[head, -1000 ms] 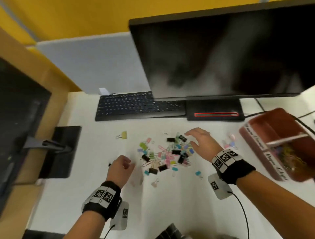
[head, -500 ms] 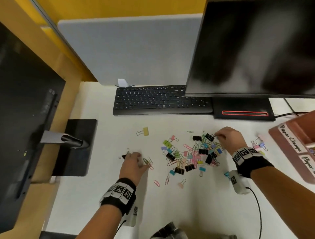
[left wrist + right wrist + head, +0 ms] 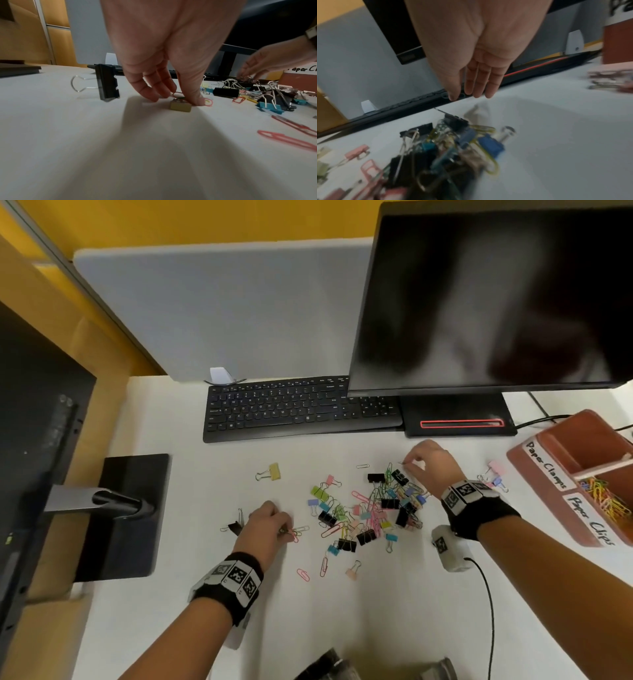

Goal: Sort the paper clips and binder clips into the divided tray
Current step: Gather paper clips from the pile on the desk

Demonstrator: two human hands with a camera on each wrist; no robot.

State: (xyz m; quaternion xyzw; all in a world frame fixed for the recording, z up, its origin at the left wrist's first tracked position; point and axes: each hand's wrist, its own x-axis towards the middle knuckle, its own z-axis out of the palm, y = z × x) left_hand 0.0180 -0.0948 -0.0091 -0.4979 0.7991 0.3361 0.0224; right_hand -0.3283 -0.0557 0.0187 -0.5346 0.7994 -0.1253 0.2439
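Left hand [image 3: 164, 44] had its fingers [image 3: 150, 93] down on the smooth white table [image 3: 376, 611], pinching thin wire paper clips [image 3: 296, 531]. Right hand [image 3: 430, 470] pinched something tiny above the glossy clip pile [image 3: 370, 511]. Brown divided tray [image 3: 561, 474] sat far right.

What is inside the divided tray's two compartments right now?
In the divided tray, the "Paper Clips" side holds a heap of coloured paper clips. The "Paper Clamps" side shows only bare wall; its floor and far end lie out of sight.

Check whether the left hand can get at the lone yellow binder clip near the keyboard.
Probably yes. The yellow binder clip lies alone on bare desk beyond the left hand, nothing between, though that hand's fingers are busy with paper clips.
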